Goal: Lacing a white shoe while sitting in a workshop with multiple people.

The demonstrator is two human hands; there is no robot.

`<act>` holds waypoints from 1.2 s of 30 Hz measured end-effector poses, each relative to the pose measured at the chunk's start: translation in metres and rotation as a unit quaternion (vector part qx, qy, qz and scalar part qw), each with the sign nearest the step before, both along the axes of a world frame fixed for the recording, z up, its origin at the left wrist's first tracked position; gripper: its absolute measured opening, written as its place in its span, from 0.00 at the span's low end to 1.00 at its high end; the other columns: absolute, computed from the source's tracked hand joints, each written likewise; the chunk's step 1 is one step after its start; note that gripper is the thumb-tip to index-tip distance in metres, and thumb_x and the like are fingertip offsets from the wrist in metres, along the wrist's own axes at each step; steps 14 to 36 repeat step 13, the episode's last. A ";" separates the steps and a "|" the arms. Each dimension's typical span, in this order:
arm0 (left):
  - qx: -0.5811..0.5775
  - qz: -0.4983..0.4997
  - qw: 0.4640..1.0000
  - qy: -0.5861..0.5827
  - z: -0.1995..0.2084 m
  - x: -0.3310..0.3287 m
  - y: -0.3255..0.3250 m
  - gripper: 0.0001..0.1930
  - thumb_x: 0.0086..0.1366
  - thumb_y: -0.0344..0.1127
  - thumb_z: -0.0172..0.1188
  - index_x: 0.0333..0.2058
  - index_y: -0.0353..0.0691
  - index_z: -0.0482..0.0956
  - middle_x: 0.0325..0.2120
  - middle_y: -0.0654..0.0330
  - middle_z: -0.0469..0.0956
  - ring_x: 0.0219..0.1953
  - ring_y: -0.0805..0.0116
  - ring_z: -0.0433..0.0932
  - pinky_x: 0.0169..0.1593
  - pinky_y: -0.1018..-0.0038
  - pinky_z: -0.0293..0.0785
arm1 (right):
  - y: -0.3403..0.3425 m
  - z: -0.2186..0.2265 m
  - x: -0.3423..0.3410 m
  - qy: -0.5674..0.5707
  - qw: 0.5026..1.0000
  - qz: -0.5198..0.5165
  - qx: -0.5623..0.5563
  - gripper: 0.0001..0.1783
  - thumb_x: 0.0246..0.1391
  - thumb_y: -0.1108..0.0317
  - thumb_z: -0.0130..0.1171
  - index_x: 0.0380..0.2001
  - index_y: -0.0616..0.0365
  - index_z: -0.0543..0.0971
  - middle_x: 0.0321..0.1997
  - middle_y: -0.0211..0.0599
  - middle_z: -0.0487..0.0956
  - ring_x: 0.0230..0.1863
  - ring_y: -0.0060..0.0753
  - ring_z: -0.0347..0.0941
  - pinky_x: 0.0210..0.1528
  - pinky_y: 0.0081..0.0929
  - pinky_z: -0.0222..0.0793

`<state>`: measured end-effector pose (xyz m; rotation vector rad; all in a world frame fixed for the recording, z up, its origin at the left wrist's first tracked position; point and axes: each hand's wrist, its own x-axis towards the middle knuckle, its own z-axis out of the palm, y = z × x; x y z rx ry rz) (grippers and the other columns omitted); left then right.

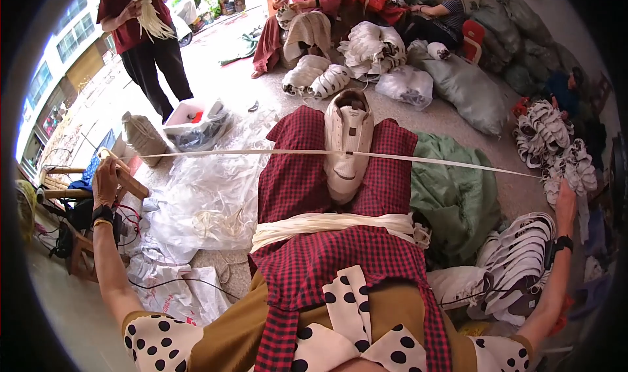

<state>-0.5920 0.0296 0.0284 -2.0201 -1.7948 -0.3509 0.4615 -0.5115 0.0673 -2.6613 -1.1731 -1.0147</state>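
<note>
A flat cream shoelace (261, 152) is pulled taut across the view, threaded through the front eyelets of a cream sneaker (340, 172). The sneaker rests between my knees, toe toward me, its upper eyelets unlaced. Out at the far left, my left hand (105, 182) is closed on one end of the lace. My right hand (565, 203), stretched far to the right, is closed on the other end. A bundle of cream laces (333, 226) lies across my lap on a red and black checked apron (297, 156).
Stacked sneaker uppers (520, 248) and a green cloth (451, 182) are at my right. Clear plastic sheeting (203, 195), a white bin (193, 120) and a wooden stool (131, 179) lie left. Bundled shoes (373, 48), sacks (468, 91) and other people sit or stand beyond.
</note>
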 end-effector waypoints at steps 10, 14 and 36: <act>0.251 -0.076 0.959 -0.109 0.001 0.068 -0.026 0.11 0.68 0.30 0.52 0.44 0.36 0.80 0.38 0.49 0.80 0.39 0.53 0.80 0.43 0.64 0.76 | 0.087 -0.032 -0.081 -0.030 0.937 0.136 0.321 0.11 0.61 0.72 0.52 0.46 0.58 0.79 0.43 0.38 0.79 0.43 0.36 0.77 0.44 0.32 0.72; 0.302 -0.129 0.916 -0.231 -0.001 0.113 -0.026 0.10 0.68 0.29 0.53 0.44 0.36 0.80 0.38 0.54 0.81 0.38 0.57 0.81 0.42 0.71 0.76 | 0.162 -0.077 -0.137 0.197 0.875 0.243 0.369 0.10 0.60 0.72 0.56 0.44 0.60 0.79 0.39 0.33 0.81 0.39 0.23 0.77 0.41 0.25 0.73; 0.302 -0.129 0.916 -0.231 -0.001 0.113 -0.026 0.10 0.68 0.29 0.53 0.44 0.36 0.80 0.38 0.54 0.81 0.38 0.57 0.81 0.42 0.71 0.76 | 0.162 -0.077 -0.137 0.197 0.875 0.243 0.369 0.10 0.60 0.72 0.56 0.44 0.60 0.79 0.39 0.33 0.81 0.39 0.23 0.77 0.41 0.25 0.73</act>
